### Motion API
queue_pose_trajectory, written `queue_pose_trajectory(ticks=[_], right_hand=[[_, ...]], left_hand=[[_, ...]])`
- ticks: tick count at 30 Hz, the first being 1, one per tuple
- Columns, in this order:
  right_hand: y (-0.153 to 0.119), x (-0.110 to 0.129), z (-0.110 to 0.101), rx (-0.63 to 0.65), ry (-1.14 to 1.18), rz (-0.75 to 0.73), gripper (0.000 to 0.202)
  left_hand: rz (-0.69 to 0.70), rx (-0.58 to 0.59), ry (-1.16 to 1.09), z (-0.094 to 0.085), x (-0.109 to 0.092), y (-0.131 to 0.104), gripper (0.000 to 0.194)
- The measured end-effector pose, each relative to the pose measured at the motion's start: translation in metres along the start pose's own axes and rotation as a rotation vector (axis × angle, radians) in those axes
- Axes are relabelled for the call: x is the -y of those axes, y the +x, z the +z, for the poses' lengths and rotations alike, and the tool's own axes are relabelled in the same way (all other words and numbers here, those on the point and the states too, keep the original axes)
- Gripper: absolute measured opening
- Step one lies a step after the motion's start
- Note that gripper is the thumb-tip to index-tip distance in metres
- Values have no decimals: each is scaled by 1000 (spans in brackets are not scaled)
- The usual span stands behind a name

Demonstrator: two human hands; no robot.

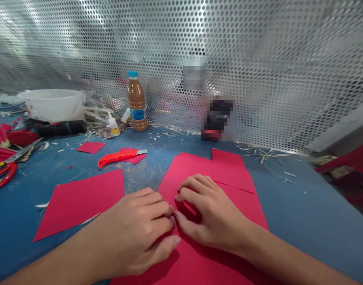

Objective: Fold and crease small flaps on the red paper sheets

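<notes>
Several red paper sheets [196,166] lie layered on the blue table, with the front one running under both my hands. My left hand [148,229] bends its fingers down onto the paper, its thumb a little apart from them. Close against it, my right hand [209,209] has curled fingers, and its thumb tip meets the paper beside my left fingertips. Both hands are closed at the paper in the middle; the exact pinch is partly hidden. A separate red sheet [86,202] lies flat to the left of my left hand.
An orange utility knife [118,157] rests on small red scraps. Red-handled scissors [9,172], a white tub [55,105], a glue bottle [113,124] and a brown bottle [136,99] stand or lie further left. A perforated metal panel [157,47] rises behind; straw bits litter its foot.
</notes>
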State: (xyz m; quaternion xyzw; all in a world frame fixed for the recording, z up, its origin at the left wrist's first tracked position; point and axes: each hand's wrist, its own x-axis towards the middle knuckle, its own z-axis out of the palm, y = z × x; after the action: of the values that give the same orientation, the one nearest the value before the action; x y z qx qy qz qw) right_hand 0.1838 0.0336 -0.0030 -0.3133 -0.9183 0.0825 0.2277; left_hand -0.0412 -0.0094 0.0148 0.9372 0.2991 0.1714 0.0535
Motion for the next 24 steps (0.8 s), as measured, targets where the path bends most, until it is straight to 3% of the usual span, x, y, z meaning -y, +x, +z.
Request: queue_pose_trajectory(ticks=[8,15,24], right_hand=[[2,-1,1,36,-104,-16,9],[12,-7,3,88,-77,56,9],[13,-17,13,-70,137,79,16]], left_hand=[[23,-16,127,3,-5,1,33],[30,-2,159,4,-5,0,35],[-4,9,73,0,-4,1,32]])
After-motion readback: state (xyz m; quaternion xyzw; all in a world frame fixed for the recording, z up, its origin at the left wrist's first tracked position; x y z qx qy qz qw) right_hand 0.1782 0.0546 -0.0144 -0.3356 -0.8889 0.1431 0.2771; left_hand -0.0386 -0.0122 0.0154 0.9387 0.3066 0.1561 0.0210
